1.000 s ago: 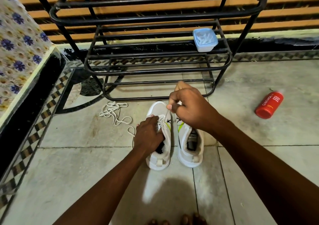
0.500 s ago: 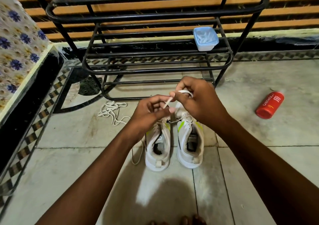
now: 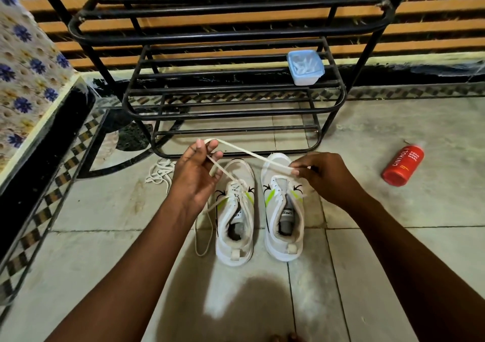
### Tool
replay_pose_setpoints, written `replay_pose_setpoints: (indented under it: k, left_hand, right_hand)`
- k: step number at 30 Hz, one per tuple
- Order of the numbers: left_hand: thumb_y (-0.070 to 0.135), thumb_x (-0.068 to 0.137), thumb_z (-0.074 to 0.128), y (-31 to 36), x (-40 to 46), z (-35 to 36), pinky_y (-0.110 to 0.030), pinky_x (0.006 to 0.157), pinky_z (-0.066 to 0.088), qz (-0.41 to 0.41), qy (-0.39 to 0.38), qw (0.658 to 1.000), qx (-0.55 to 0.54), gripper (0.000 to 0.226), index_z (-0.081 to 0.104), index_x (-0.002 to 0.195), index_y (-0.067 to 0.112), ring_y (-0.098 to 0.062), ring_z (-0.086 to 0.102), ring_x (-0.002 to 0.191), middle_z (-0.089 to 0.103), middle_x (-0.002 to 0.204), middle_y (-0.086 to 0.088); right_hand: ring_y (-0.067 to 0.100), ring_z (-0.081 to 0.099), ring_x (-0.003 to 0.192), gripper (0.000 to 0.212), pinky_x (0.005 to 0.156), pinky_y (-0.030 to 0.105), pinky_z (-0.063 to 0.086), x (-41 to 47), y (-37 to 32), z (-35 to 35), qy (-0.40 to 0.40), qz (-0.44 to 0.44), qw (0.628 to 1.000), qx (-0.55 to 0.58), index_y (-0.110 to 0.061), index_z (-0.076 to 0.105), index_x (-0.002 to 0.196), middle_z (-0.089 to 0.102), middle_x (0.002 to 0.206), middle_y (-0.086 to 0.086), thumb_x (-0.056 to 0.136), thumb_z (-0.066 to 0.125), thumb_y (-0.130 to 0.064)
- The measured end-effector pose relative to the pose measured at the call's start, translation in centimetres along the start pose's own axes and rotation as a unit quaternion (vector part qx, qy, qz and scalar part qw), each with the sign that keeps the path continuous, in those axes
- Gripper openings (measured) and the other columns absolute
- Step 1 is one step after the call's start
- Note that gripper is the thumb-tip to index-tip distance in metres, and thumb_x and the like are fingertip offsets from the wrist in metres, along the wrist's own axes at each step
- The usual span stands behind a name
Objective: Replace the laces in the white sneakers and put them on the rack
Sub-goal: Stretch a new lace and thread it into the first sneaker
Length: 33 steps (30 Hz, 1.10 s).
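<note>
Two white sneakers with green accents stand side by side on the floor, the left sneaker [image 3: 236, 221] partly laced and the right sneaker [image 3: 284, 210] without a lace. A white lace [image 3: 249, 154] runs from the left sneaker's eyelets up through my left hand [image 3: 195, 176] and across to my right hand [image 3: 324, 173]. Both hands pinch it, stretched above the toes. A loose end of the lace loops on the floor left of the left sneaker. The black metal rack [image 3: 231, 92] stands just behind the sneakers.
A pile of white laces [image 3: 160, 171] lies on the floor left of my left hand. A small blue plastic box [image 3: 305, 67] sits on a rack shelf. A red bottle [image 3: 402, 165] lies on the tiles at right. A flowered cloth surface [image 3: 26, 79] borders the left.
My hands have moved apart, the left one leftward and the right one rightward, drawing the lace out into a long span above the sneakers' toes.
</note>
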State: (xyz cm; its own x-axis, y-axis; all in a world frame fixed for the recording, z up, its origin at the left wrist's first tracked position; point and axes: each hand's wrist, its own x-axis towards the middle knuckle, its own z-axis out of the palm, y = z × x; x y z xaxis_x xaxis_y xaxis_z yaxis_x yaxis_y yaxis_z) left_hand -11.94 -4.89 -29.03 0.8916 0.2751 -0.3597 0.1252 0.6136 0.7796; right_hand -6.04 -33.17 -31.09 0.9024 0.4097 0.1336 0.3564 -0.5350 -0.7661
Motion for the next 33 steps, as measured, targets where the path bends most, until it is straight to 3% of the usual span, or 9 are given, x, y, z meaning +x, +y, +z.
replay_pose_setpoints:
  k: [4, 7, 13, 18, 21, 23, 25, 30, 33]
  left_hand:
    - [0.032, 0.102, 0.060, -0.4, 0.6, -0.2, -0.033, 0.071, 0.044, 0.004, 0.023, 1.000, -0.013, 0.028, 0.054, 0.128, 0.023, -0.007, 0.074, 0.088, 0.077, 0.110, 0.010]
    - [0.031, 0.103, 0.060, -0.3, 0.8, 0.0, -0.032, 0.071, 0.045, 0.009, 0.025, 1.000, -0.010, 0.019, 0.058, 0.121, 0.023, -0.007, 0.074, 0.090, 0.077, 0.111, 0.009]
    - [0.027, 0.106, 0.056, -0.4, 0.8, 0.9, -0.032, 0.074, 0.048, 0.021, 0.036, 0.996, 0.078, 0.012, 0.063, 0.095, 0.026, -0.010, 0.072, 0.091, 0.079, 0.107, 0.002]
    - [0.011, 0.101, 0.064, -2.3, 1.1, 1.4, -0.019, 0.064, 0.054, 0.063, 0.004, 0.957, 0.284, 0.011, 0.072, 0.105, 0.016, -0.008, 0.073, 0.086, 0.078, 0.108, -0.003]
    - [0.012, 0.100, 0.067, -3.7, 1.7, 0.5, -0.026, 0.086, 0.057, 0.104, -0.029, 0.916, 0.387, 0.027, 0.069, 0.126, 0.015, -0.015, 0.070, 0.109, 0.074, 0.120, -0.001]
    - [0.020, 0.099, 0.069, -4.4, 2.0, -0.6, -0.031, 0.107, 0.047, 0.144, -0.027, 0.857, 0.495, 0.040, 0.062, 0.138, 0.018, -0.010, 0.058, 0.125, 0.064, 0.136, 0.006]
    - [0.025, 0.098, 0.071, -5.0, 1.8, -1.9, -0.033, 0.111, 0.043, 0.165, -0.002, 0.824, 0.542, 0.045, 0.059, 0.141, 0.021, -0.007, 0.051, 0.130, 0.058, 0.142, 0.007]
    - [0.023, 0.089, 0.079, -6.1, -1.1, -4.5, -0.037, 0.101, 0.055, 0.131, 0.032, 0.869, 0.476, 0.030, 0.068, 0.117, 0.028, -0.001, 0.062, 0.117, 0.069, 0.119, 0.016]
    - [0.023, 0.075, 0.086, -7.0, -2.9, -5.6, -0.032, 0.091, 0.056, 0.148, 0.004, 0.852, 0.502, 0.040, 0.068, 0.111, 0.032, -0.003, 0.063, 0.109, 0.065, 0.117, 0.014]
  right_hand:
    - [0.004, 0.064, 0.072, 0.009, 0.069, 0.007, 0.040, -1.1, 2.6, -0.7, 0.015, 0.049, 0.998, -0.045, -0.018, 0.081, 0.094, 0.074, 0.079, -0.007, 0.090, 0.074, -0.012]
    - [-0.003, 0.058, 0.066, 0.012, 0.067, 0.002, 0.036, -2.0, 4.3, -1.1, 0.007, 0.096, 0.991, -0.097, -0.016, 0.080, 0.096, 0.074, 0.077, -0.006, 0.091, 0.072, -0.009]
    - [0.001, 0.061, 0.065, 0.025, 0.063, 0.005, 0.037, -3.3, 5.2, -1.1, 0.007, 0.141, 0.986, -0.093, -0.026, 0.072, 0.078, 0.071, 0.066, -0.007, 0.093, 0.066, -0.006]
    - [-0.005, 0.062, 0.069, 0.037, 0.064, 0.007, 0.039, -2.7, 2.3, -0.1, 0.016, 0.101, 0.995, -0.015, -0.026, 0.070, 0.084, 0.070, 0.071, -0.010, 0.092, 0.057, 0.007]
    - [0.006, 0.066, 0.065, 0.030, 0.067, 0.022, 0.050, -2.2, 0.2, 0.8, 0.016, 0.082, 0.994, 0.065, -0.023, 0.071, 0.089, 0.073, 0.072, -0.007, 0.096, 0.057, 0.003]
    - [0.026, 0.070, 0.065, 0.024, 0.069, 0.037, 0.058, -2.0, -1.1, 1.6, 0.014, 0.086, 0.987, 0.132, -0.015, 0.070, 0.089, 0.075, 0.074, 0.002, 0.095, 0.056, 0.003]
    - [0.035, 0.069, 0.065, 0.018, 0.068, 0.039, 0.058, -1.7, -2.3, 2.5, 0.012, 0.101, 0.977, 0.188, -0.007, 0.065, 0.089, 0.075, 0.074, 0.008, 0.095, 0.054, 0.006]
    - [0.032, 0.073, 0.072, 0.011, 0.077, 0.042, 0.059, -1.2, -4.1, 5.3, 0.000, 0.148, 0.960, 0.237, -0.010, 0.055, 0.092, 0.077, 0.080, 0.010, 0.097, 0.054, 0.000]
    - [0.006, 0.067, 0.070, 0.010, 0.074, 0.025, 0.052, -0.8, -4.5, 7.0, 0.010, 0.136, 0.974, 0.179, -0.012, 0.063, 0.086, 0.074, 0.077, -0.002, 0.092, 0.067, -0.006]
